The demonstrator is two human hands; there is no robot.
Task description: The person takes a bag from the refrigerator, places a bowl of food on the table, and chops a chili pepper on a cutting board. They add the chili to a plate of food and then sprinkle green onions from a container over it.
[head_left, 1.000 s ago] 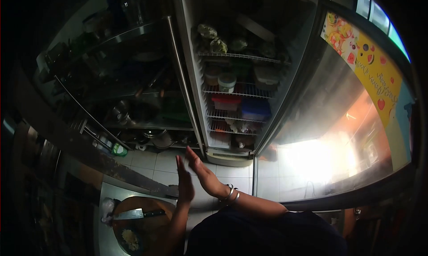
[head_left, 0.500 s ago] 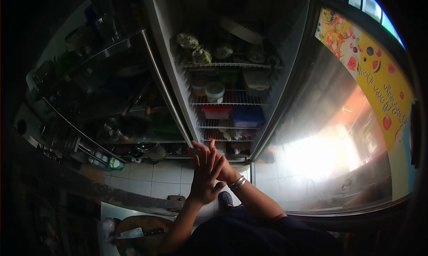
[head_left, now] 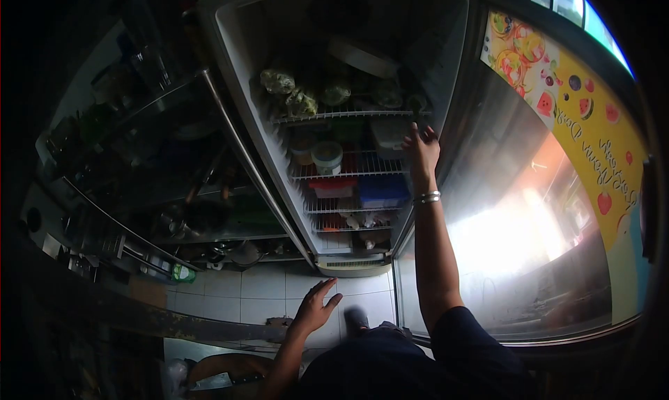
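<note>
My right hand [head_left: 422, 149], with silver bangles on the wrist, reaches up to the right side of the open fridge [head_left: 251, 114], fingers apart and holding nothing visible. It is nearest to a pale lidded box [head_left: 387, 134] on the second shelf. Low over the tiled floor, my left hand [head_left: 316, 308] is open and empty. Wrapped greens [head_left: 302, 102] lie on the top shelf. A white tub [head_left: 327, 157] stands below them. Further down are a red container [head_left: 332, 187] and a blue one [head_left: 382, 191].
The fridge door [head_left: 509, 260] stands open at right, bearing a yellow fruit banner [head_left: 592, 135]. A dark rack [head_left: 230, 121] with pans is at left. At the bottom left, a knife [head_left: 212, 381] lies on a round board [head_left: 233, 364]. A shoe [head_left: 356, 318] shows on the floor.
My hands were together, one over the other, and have parted. The right has moved up and right to the fridge shelves; the left has dropped lower. The view has shifted slightly.
</note>
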